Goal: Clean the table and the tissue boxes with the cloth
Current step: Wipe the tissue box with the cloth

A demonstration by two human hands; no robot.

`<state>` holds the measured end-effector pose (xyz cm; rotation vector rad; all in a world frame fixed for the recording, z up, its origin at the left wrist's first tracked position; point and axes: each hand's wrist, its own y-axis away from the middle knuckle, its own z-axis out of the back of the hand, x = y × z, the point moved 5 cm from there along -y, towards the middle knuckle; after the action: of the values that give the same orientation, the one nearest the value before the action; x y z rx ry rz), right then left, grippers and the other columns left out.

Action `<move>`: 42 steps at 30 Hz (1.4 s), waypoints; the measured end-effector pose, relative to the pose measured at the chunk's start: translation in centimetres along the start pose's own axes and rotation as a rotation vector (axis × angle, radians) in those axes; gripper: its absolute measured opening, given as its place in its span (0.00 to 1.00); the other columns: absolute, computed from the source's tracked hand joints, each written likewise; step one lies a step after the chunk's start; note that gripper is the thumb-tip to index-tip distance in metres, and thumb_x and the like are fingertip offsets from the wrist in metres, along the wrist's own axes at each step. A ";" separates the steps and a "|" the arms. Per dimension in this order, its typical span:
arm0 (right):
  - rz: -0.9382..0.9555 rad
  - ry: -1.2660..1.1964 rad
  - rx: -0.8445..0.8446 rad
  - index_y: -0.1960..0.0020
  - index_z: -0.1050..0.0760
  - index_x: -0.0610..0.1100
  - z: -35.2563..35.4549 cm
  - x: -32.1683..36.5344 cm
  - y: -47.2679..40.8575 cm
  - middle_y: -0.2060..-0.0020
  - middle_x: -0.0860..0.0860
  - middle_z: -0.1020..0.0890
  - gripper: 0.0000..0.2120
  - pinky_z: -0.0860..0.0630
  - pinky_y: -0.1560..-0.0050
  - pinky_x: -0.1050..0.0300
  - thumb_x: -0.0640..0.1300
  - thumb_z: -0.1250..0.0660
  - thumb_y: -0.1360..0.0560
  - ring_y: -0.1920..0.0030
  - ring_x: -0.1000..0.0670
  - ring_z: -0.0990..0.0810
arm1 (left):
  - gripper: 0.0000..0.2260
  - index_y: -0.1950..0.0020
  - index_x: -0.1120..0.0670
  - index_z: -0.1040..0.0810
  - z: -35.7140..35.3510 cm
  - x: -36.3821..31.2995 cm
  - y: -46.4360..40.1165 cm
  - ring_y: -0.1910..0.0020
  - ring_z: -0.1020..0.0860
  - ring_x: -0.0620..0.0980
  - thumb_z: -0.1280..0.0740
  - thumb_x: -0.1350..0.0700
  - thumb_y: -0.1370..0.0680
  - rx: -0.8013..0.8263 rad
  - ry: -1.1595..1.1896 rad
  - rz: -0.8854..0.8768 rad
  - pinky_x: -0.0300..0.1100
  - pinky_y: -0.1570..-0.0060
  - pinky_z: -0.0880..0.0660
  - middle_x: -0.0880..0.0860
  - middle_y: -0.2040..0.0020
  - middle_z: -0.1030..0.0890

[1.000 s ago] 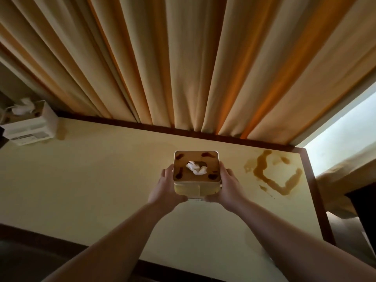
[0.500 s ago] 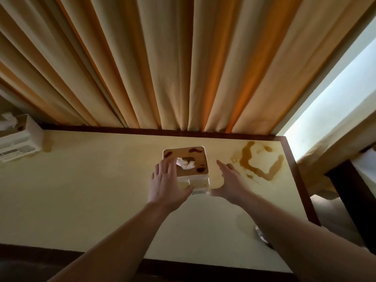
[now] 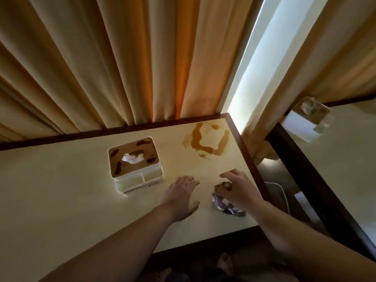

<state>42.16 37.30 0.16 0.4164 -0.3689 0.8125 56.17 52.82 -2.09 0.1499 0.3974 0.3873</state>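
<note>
While the stained tissue box [image 3: 135, 164] stands on the table [image 3: 61, 190], the left hand [image 3: 180, 197] is laid flat to the right of the box, its grip spread and holding nothing. Further right of the box, the crumpled cloth [image 3: 224, 201] is covered by the right hand [image 3: 239, 191], fingers curled over it. Beyond, right of the box, a brown spill [image 3: 207, 142] is seen.

I'm standing in what is looking like a hotel or guest room: long pleated curtains [image 3: 126, 64] are hanging to the cream bench [image 3: 61, 190] with its dark wood edging, a tissue box [image 3: 135, 163] sitting on it.
</note>
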 end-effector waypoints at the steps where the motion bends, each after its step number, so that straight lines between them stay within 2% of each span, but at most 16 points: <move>1: 0.001 0.018 0.009 0.31 0.23 0.51 0.0 -0.7 0.6 0.34 0.53 0.25 0.21 0.30 0.33 0.53 0.52 0.29 0.22 0.32 0.48 0.30 | 0.34 0.17 0.48 0.43 -1.0 0.1 -0.4 0.20 0.45 0.53 0.37 0.38 0.20 0.048 -0.041 0.000 0.51 0.21 0.42 0.50 0.18 0.43; 4: -0.019 0.040 0.082 0.28 0.25 0.55 -0.8 -2.4 2.2 0.32 0.55 0.27 0.23 0.33 0.32 0.54 0.58 0.32 0.22 0.31 0.49 0.34 | 0.41 0.15 0.47 0.56 -4.2 0.9 -0.9 0.17 0.59 0.52 0.42 0.31 0.20 0.160 -0.169 0.002 0.56 0.19 0.58 0.49 0.15 0.59; 6: -0.032 0.037 0.105 0.25 0.28 0.58 -1.3 -2.9 2.9 0.29 0.56 0.29 0.26 0.34 0.29 0.53 0.61 0.33 0.22 0.29 0.48 0.35 | 0.41 0.16 0.47 0.61 -5.5 1.3 -0.9 0.18 0.64 0.52 0.47 0.30 0.20 0.173 -0.192 -0.006 0.57 0.20 0.63 0.48 0.17 0.65; 8: -0.045 0.055 0.125 0.24 0.30 0.60 -1.8 -3.3 3.1 0.28 0.55 0.31 0.30 0.33 0.28 0.50 0.63 0.31 0.25 0.29 0.46 0.35 | 0.40 0.16 0.46 0.62 -5.8 1.3 -0.9 0.18 0.66 0.51 0.48 0.30 0.20 0.164 -0.176 -0.007 0.56 0.21 0.65 0.47 0.18 0.67; 11: -0.059 0.060 0.130 0.24 0.29 0.59 -2.3 -3.2 2.8 0.30 0.51 0.30 0.31 0.30 0.30 0.48 0.56 0.28 0.26 0.31 0.42 0.32 | 0.40 0.16 0.46 0.60 -5.7 1.5 -0.9 0.18 0.65 0.50 0.47 0.29 0.21 0.141 -0.148 -0.008 0.55 0.21 0.65 0.48 0.16 0.64; 15: -0.066 0.035 0.118 0.26 0.25 0.55 -2.6 -3.0 1.9 0.38 0.48 0.25 0.29 0.24 0.35 0.48 0.49 0.25 0.26 0.38 0.40 0.25 | 0.40 0.15 0.46 0.58 -5.3 1.5 -0.9 0.17 0.62 0.50 0.45 0.30 0.20 0.140 -0.109 -0.017 0.54 0.20 0.63 0.48 0.15 0.61; 20: -0.010 -0.002 0.083 0.27 0.24 0.55 -1.7 -1.2 1.1 0.43 0.51 0.23 0.30 0.21 0.40 0.51 0.54 0.23 0.28 0.43 0.45 0.22 | 0.38 0.16 0.47 0.50 -3.6 2.2 -0.4 0.17 0.52 0.49 0.36 0.39 0.20 0.035 0.097 0.021 0.49 0.20 0.54 0.48 0.15 0.51; 24: 0.065 -0.074 0.043 0.35 0.21 0.57 -0.5 2.8 -0.7 0.48 0.54 0.23 0.21 0.19 0.46 0.54 0.58 0.26 0.27 0.49 0.50 0.22 | 0.32 0.19 0.50 0.37 -0.3 3.7 1.4 0.20 0.40 0.49 0.32 0.44 0.20 -0.138 0.227 0.048 0.47 0.20 0.44 0.50 0.20 0.37; 27: 0.103 -0.105 0.034 0.34 0.22 0.56 -0.1 6.1 -2.5 0.48 0.54 0.23 0.22 0.20 0.47 0.56 0.58 0.27 0.26 0.49 0.50 0.22 | 0.25 0.24 0.50 0.30 2.5 5.3 2.7 0.26 0.33 0.47 0.31 0.46 0.20 -0.235 0.275 0.086 0.44 0.25 0.37 0.48 0.26 0.29; 32: 0.198 -0.104 -0.027 0.28 0.24 0.52 -0.4 10.8 -5.3 0.43 0.53 0.22 0.27 0.22 0.42 0.55 0.57 0.25 0.25 0.44 0.49 0.24 | 0.18 0.32 0.45 0.24 6.6 8.3 5.0 0.35 0.26 0.46 0.30 0.46 0.21 -0.423 0.301 0.169 0.44 0.39 0.24 0.46 0.34 0.23; 34: 0.216 -0.098 -0.044 0.27 0.25 0.52 -0.4 12.5 -6.0 0.41 0.52 0.22 0.29 0.22 0.41 0.54 0.56 0.25 0.25 0.43 0.48 0.24 | 0.17 0.35 0.48 0.21 8.6 9.5 5.4 0.37 0.27 0.47 0.28 0.49 0.22 -0.518 0.213 0.172 0.44 0.42 0.24 0.47 0.38 0.22; 38: 0.269 -0.110 -0.068 0.27 0.25 0.53 0.2 15.4 -7.0 0.42 0.51 0.21 0.29 0.21 0.41 0.53 0.56 0.25 0.26 0.43 0.48 0.22 | 0.17 0.40 0.49 0.19 11.5 13.0 5.2 0.43 0.27 0.53 0.24 0.50 0.28 -0.709 0.095 0.279 0.53 0.46 0.25 0.49 0.44 0.23; 42: 0.310 -0.117 -0.114 0.30 0.24 0.55 0.6 17.3 -8.0 0.44 0.54 0.21 0.25 0.30 0.50 0.64 0.55 0.25 0.26 0.44 0.52 0.25 | 0.20 0.38 0.46 0.19 12.3 15.2 3.9 0.40 0.30 0.52 0.25 0.41 0.27 -0.587 0.052 0.351 0.51 0.41 0.30 0.47 0.42 0.24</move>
<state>59.05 42.75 7.02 0.3040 -0.5956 1.0652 72.72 61.58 4.75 -0.3694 0.2943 0.8387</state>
